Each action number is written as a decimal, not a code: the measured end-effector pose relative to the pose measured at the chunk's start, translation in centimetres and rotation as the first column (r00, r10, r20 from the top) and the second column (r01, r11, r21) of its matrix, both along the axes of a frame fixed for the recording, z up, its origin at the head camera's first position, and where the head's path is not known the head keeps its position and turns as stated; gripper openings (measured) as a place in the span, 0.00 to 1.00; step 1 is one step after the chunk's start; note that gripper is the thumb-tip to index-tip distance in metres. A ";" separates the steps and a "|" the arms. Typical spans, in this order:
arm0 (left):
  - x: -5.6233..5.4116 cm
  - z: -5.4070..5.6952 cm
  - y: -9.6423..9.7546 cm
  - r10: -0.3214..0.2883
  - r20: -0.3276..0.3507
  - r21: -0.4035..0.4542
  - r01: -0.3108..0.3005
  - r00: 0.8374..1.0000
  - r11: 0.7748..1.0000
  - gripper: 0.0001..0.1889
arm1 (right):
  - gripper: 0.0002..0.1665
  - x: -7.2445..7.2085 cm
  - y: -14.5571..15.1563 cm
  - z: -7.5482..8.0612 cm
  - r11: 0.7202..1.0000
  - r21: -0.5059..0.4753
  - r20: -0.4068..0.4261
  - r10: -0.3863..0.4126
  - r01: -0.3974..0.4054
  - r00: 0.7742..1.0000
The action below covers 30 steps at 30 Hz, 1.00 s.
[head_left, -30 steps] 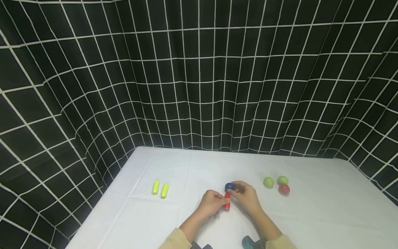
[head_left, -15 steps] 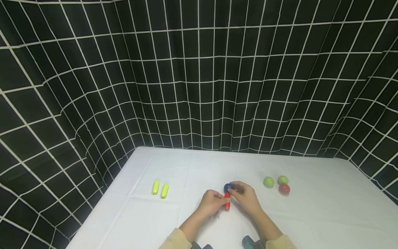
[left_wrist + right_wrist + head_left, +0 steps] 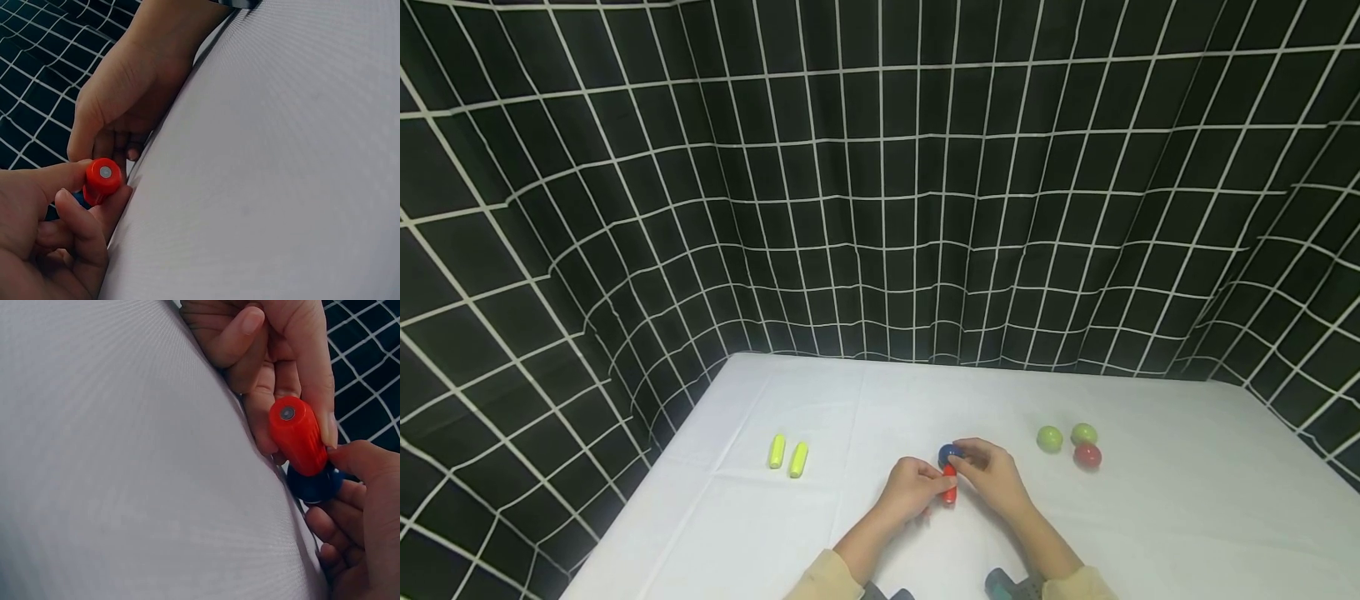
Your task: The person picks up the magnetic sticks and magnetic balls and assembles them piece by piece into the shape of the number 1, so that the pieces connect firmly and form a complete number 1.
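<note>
My left hand (image 3: pixel 913 487) pinches a short red rod (image 3: pixel 299 437) between thumb and fingers at the middle of the table. A small grey metal disc shows in the rod's near end in both wrist views. Against its far end sits a blue ball (image 3: pixel 948 454), which my right hand (image 3: pixel 996 479) holds between thumb and fingers. In the left wrist view, the red rod (image 3: pixel 103 181) hides most of the ball. The right wrist view shows the blue ball (image 3: pixel 312 486) right behind the rod; whether the two are joined cannot be told.
Two yellow rods (image 3: pixel 777 451) lie side by side on the left of the white-covered table (image 3: pixel 760 550). To the right rest two green balls (image 3: pixel 1049 438) and a red ball (image 3: pixel 1087 455). A dark curtain (image 3: pixel 880 250) with a white grid surrounds the back and sides.
The blue ball has shifted slightly left and nearer in my right fingers, lining up with the red rod's far end. My left hand stays nearly still on the rod.
</note>
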<state>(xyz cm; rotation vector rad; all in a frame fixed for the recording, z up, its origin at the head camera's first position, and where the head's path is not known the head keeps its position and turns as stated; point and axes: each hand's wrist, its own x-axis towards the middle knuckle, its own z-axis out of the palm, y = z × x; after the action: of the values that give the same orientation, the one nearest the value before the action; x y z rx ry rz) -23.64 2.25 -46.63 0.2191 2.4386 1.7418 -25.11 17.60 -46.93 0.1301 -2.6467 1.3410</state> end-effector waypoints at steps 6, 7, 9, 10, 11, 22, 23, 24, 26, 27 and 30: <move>0.1 0.1 0.1 0.010 -0.011 -0.018 -0.010 1.000 1.000 0.13 | 0.18 0.1 0.1 0.0 1.000 0.000 -0.002 0.002 -0.002 1.000; 0.1 0.1 0.1 0.011 -0.013 -0.020 -0.011 1.000 1.000 0.13 | 0.18 0.1 0.1 0.0 1.000 -0.002 -0.003 0.004 -0.004 1.000; 0.2 0.1 0.1 0.015 -0.015 -0.022 -0.016 1.000 1.000 0.13 | 0.19 0.1 0.1 0.0 1.000 -0.001 -0.002 0.006 -0.006 1.000; 0.2 0.1 0.1 0.016 -0.020 -0.025 -0.016 1.000 1.000 0.13 | 0.19 0.1 0.1 0.0 1.000 0.000 -0.002 0.007 -0.007 1.000; 0.2 0.0 0.1 0.017 -0.020 -0.024 -0.017 1.000 1.000 0.13 | 0.19 0.1 0.1 0.0 1.000 0.001 -0.001 0.007 -0.007 1.000; 0.1 0.0 0.0 0.020 -0.034 -0.027 -0.020 0.999 0.999 0.14 | 0.20 0.2 0.1 0.1 1.000 -0.013 0.012 0.006 -0.006 1.000; 0.2 0.0 0.0 0.019 -0.036 -0.026 -0.019 0.999 0.999 0.14 | 0.20 0.2 0.1 0.1 1.000 -0.015 0.012 0.006 -0.006 1.000; 0.2 -0.1 0.0 0.017 -0.041 -0.026 -0.018 0.999 0.999 0.14 | 0.19 0.2 0.1 0.1 1.000 -0.015 0.012 0.006 -0.006 1.000; 0.2 -0.1 0.0 0.015 -0.045 -0.027 -0.016 0.999 1.000 0.14 | 0.19 0.2 0.2 0.1 1.000 -0.013 0.011 0.006 -0.006 1.000; 0.2 -0.1 0.0 0.014 -0.048 -0.026 -0.015 0.999 1.000 0.14 | 0.19 0.2 0.2 0.1 1.000 -0.013 0.011 0.007 -0.007 1.000; 0.2 -0.2 0.0 0.011 -0.054 -0.021 -0.012 0.998 1.000 0.14 | 0.20 0.1 0.2 0.0 1.000 -0.011 0.010 0.008 -0.008 1.000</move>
<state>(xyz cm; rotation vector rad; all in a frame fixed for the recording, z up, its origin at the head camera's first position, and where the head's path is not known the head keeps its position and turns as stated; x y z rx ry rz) -23.44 2.22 -46.79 0.2527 2.4993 1.7360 -24.98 17.80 -46.92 0.1328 -2.6497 1.3617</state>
